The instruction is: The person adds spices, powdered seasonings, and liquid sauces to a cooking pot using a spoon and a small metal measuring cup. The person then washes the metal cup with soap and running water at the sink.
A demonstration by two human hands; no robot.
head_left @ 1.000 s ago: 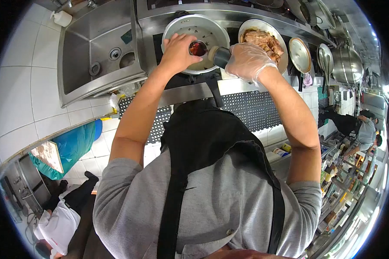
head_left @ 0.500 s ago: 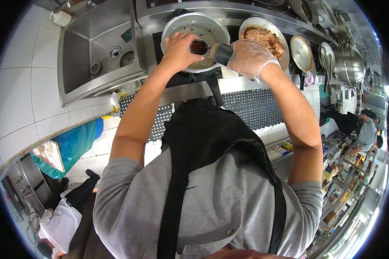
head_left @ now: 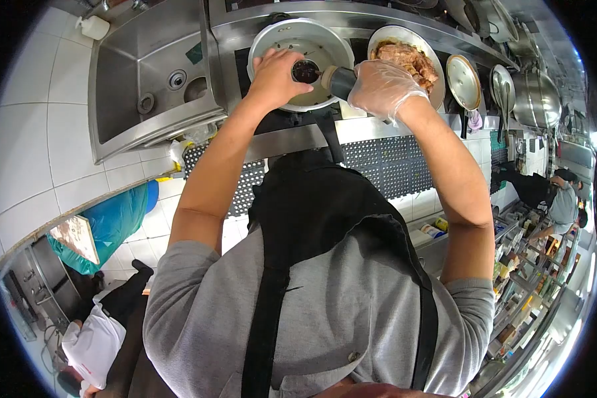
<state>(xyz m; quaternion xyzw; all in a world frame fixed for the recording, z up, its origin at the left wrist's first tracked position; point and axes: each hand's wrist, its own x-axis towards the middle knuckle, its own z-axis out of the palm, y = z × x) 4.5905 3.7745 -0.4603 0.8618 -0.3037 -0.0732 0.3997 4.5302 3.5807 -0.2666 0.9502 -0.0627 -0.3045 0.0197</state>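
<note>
Bare, my left hand [head_left: 272, 79] grips a small round cup [head_left: 305, 71] over the pot, its fingers curled round the side. Dark liquid fills part of the cup. In a clear plastic glove, my right hand [head_left: 385, 86] is closed round a dark bottle [head_left: 341, 82] tilted sideways. The bottle's pale neck points at the cup, and a dark trickle seems to run between them. Below both hands is a wide metal pot [head_left: 331, 40] with cloudy liquid and dark bits in it. Right of it, a pan [head_left: 404, 32] holds browned meat [head_left: 404, 58], partly hidden by my gloved hand.
A steel sink [head_left: 132, 66] lies to the left. Lidded and metal pans [head_left: 463, 83] line the right, with a large steel pot [head_left: 536, 99] beyond. One person [head_left: 96, 341] is at lower left, and another [head_left: 560, 202] at far right.
The liquid in the cup looks darker and fuller. My hands have hardly moved. The person at lower left has shifted slightly.
</note>
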